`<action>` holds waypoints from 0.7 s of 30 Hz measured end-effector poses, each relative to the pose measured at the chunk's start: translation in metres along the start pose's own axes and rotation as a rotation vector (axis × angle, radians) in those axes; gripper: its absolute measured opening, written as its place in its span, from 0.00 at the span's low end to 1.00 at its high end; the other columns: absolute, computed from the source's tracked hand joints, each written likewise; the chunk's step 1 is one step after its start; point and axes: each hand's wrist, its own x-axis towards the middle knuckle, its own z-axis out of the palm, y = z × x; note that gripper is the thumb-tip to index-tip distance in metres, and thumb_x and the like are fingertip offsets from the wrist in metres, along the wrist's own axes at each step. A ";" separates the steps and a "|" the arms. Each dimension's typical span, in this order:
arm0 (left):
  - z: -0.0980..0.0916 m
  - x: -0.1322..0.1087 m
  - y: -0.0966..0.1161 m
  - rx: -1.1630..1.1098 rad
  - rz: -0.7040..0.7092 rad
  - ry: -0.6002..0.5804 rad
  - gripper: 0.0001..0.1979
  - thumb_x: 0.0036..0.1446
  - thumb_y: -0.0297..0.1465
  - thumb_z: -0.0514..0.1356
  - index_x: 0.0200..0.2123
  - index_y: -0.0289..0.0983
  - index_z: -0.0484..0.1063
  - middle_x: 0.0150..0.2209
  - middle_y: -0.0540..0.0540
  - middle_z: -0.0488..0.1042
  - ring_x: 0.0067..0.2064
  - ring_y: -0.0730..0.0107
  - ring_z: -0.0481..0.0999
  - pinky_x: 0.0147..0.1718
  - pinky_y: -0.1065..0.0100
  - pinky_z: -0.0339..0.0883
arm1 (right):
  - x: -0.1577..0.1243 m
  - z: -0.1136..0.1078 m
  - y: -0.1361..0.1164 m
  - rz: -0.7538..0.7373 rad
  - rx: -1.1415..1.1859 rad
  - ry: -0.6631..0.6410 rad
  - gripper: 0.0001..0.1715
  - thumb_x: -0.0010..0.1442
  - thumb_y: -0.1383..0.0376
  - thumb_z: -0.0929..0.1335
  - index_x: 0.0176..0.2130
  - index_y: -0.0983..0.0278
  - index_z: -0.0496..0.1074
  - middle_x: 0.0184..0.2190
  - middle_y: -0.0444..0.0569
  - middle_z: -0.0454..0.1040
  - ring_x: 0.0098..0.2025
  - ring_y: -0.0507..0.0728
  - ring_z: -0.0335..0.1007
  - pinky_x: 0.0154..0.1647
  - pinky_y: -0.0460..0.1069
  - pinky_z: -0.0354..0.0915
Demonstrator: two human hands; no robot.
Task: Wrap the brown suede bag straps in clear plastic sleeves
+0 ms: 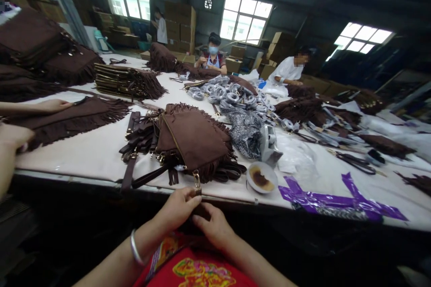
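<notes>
At the table's front edge, my left hand point(179, 206) pinches the end of a dark brown bag strap point(198, 192), just below its gold swivel clasp point(196, 178). My right hand point(215, 225) is closed beside it, fingers bent around the lower part of the same strap; most of the strap is hidden behind the hands. Right beyond them lies a pile of brown fringed bags point(193, 136), a gold zip running across the top one. Bundled brown straps point(139, 136) with gold clasps stick out on the pile's left side.
A co-worker's hands point(54, 106) hold a fringed brown piece point(77, 119) at left. Stacked bags point(116, 80) stand behind. Wrapped rings of strap point(232, 96), a patterned cloth point(244, 130), a white bowl point(261, 177), purple tape point(336, 199) and scissors point(357, 161) lie rightward.
</notes>
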 end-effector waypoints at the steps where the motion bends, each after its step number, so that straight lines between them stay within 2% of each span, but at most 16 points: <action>1: 0.001 0.000 0.001 -0.097 -0.048 -0.052 0.15 0.52 0.41 0.60 0.33 0.34 0.75 0.20 0.52 0.67 0.20 0.74 0.60 0.21 0.72 0.52 | -0.001 -0.004 -0.004 -0.029 -0.002 0.000 0.13 0.53 0.65 0.68 0.39 0.65 0.76 0.33 0.48 0.76 0.36 0.56 0.71 0.39 0.49 0.65; 3: 0.002 -0.003 0.002 -0.272 -0.105 -0.113 0.16 0.51 0.42 0.62 0.30 0.34 0.74 0.21 0.53 0.66 0.21 0.76 0.60 0.21 0.73 0.51 | -0.007 -0.012 -0.011 -0.070 -0.010 0.013 0.07 0.54 0.65 0.68 0.31 0.65 0.75 0.32 0.48 0.75 0.37 0.56 0.70 0.41 0.49 0.65; 4: 0.003 -0.006 0.002 -0.338 -0.110 -0.117 0.15 0.50 0.42 0.63 0.30 0.34 0.74 0.22 0.52 0.67 0.22 0.76 0.62 0.22 0.73 0.53 | -0.011 -0.015 -0.013 -0.076 -0.001 0.015 0.06 0.54 0.65 0.67 0.31 0.65 0.74 0.32 0.47 0.74 0.37 0.56 0.70 0.40 0.49 0.65; 8: 0.014 -0.010 0.005 -0.575 -0.126 -0.115 0.14 0.48 0.39 0.66 0.33 0.34 0.74 0.30 0.48 0.73 0.32 0.70 0.71 0.31 0.71 0.62 | -0.024 -0.020 -0.014 -0.034 0.089 -0.053 0.14 0.53 0.67 0.68 0.42 0.64 0.72 0.32 0.43 0.74 0.33 0.53 0.69 0.33 0.45 0.63; 11: 0.021 -0.006 0.011 -0.808 -0.192 -0.117 0.16 0.49 0.40 0.66 0.37 0.35 0.74 0.29 0.49 0.72 0.31 0.70 0.72 0.34 0.69 0.65 | -0.025 -0.027 -0.017 -0.061 -0.054 -0.155 0.08 0.53 0.64 0.69 0.35 0.65 0.74 0.27 0.42 0.73 0.29 0.52 0.67 0.29 0.44 0.60; 13: 0.019 0.000 0.018 -0.907 -0.200 -0.081 0.16 0.50 0.41 0.65 0.37 0.35 0.73 0.24 0.53 0.67 0.25 0.76 0.67 0.30 0.70 0.65 | -0.021 -0.038 -0.025 -0.117 -0.174 -0.088 0.09 0.56 0.61 0.68 0.33 0.65 0.75 0.27 0.43 0.74 0.30 0.53 0.68 0.31 0.45 0.61; 15: 0.012 0.004 0.024 -0.904 -0.188 -0.037 0.17 0.50 0.42 0.66 0.35 0.34 0.73 0.20 0.57 0.59 0.20 0.82 0.58 0.23 0.74 0.60 | -0.011 -0.051 -0.037 -0.194 -0.234 0.096 0.12 0.59 0.61 0.66 0.39 0.64 0.75 0.31 0.45 0.75 0.33 0.54 0.69 0.35 0.47 0.63; 17: 0.007 0.005 0.029 -0.846 -0.197 0.002 0.18 0.48 0.43 0.66 0.35 0.34 0.72 0.20 0.58 0.57 0.18 0.84 0.53 0.18 0.76 0.55 | 0.004 -0.062 -0.052 -0.329 -0.277 0.236 0.17 0.60 0.62 0.65 0.48 0.64 0.72 0.37 0.49 0.75 0.39 0.55 0.69 0.40 0.49 0.64; 19: 0.007 0.002 0.031 -0.800 -0.203 0.021 0.20 0.47 0.44 0.67 0.35 0.34 0.72 0.20 0.57 0.60 0.18 0.83 0.55 0.18 0.76 0.55 | 0.024 -0.066 -0.068 -0.490 -0.340 0.241 0.21 0.59 0.63 0.66 0.52 0.64 0.69 0.42 0.51 0.74 0.44 0.56 0.69 0.47 0.50 0.64; 21: 0.009 -0.002 0.032 -0.790 -0.194 0.001 0.20 0.47 0.46 0.66 0.34 0.35 0.72 0.22 0.55 0.64 0.20 0.80 0.60 0.21 0.74 0.60 | 0.046 -0.065 -0.080 -0.560 -0.395 0.178 0.25 0.59 0.61 0.67 0.55 0.64 0.67 0.45 0.52 0.73 0.47 0.57 0.68 0.51 0.51 0.63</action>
